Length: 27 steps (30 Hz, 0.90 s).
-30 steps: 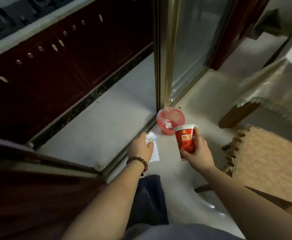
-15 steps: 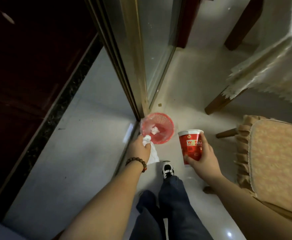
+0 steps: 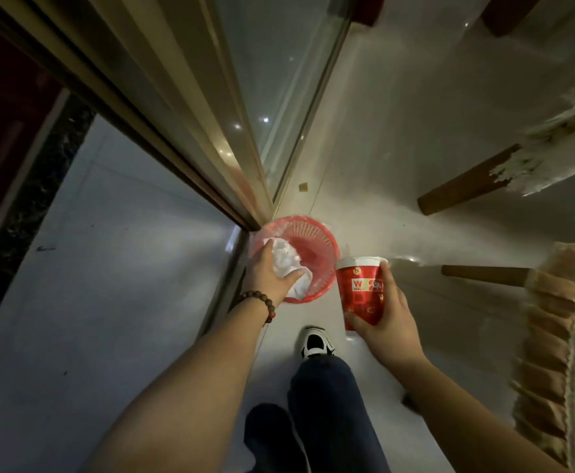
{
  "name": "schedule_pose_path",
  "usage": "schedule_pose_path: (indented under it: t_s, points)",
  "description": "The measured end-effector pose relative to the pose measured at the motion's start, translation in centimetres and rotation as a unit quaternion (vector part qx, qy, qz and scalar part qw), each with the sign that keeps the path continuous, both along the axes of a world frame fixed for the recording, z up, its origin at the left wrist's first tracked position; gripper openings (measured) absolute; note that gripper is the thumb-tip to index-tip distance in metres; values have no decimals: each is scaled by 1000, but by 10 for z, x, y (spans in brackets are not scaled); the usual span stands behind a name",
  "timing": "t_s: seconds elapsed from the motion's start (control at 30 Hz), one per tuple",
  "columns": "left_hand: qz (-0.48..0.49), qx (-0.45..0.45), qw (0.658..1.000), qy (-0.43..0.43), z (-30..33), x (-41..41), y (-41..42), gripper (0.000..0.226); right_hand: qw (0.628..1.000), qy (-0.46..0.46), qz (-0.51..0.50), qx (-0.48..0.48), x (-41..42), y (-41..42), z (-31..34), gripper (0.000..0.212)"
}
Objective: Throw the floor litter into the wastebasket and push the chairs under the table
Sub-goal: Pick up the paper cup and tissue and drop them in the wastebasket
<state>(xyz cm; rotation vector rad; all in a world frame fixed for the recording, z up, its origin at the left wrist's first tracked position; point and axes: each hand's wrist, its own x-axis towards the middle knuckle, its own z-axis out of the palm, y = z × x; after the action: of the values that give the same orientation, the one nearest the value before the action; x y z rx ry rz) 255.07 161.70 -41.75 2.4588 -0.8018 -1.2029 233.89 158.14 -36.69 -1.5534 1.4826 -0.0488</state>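
A small red mesh wastebasket (image 3: pixel 316 233) stands on the pale floor at the foot of a glass sliding door. My left hand (image 3: pixel 269 274), with a bead bracelet on its wrist, is over the basket's near left rim and holds crumpled white tissue (image 3: pixel 284 259) above the opening. My right hand (image 3: pixel 386 319) grips a red paper cup (image 3: pixel 359 291) with a white rim, upright, just right of the basket. A chair with a beige fringed seat cushion (image 3: pixel 559 353) is at the right edge.
The gold-framed glass door (image 3: pixel 245 97) and its floor track run up from the basket. A table leg (image 3: pixel 463 189) under a fringed tablecloth slants in at right, and a chair leg (image 3: pixel 484 274) lies beyond the cup. My shoe (image 3: pixel 316 343) is just behind the basket.
I have stepped closer and my view has tilted down. My left hand moved forward with the tissue from beside the basket to over its opening. The cup stays in my right hand.
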Motion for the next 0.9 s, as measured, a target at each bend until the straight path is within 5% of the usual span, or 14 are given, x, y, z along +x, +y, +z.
schedule_pose_path:
  t_s: [0.27, 0.57, 0.9]
  points:
    - [16, -25, 999, -27, -24, 10, 12, 50, 999, -18, 5, 31, 39, -18, -50, 107]
    - [19, -26, 999, -44, -33, 11, 48, 57, 997, -2, 49, 62, 75, -36, -105, 115]
    - [-13, -48, 997, -63, 59, 6, 52, 68, 997, 51, 51, -18, 39, -17, -2, 88]
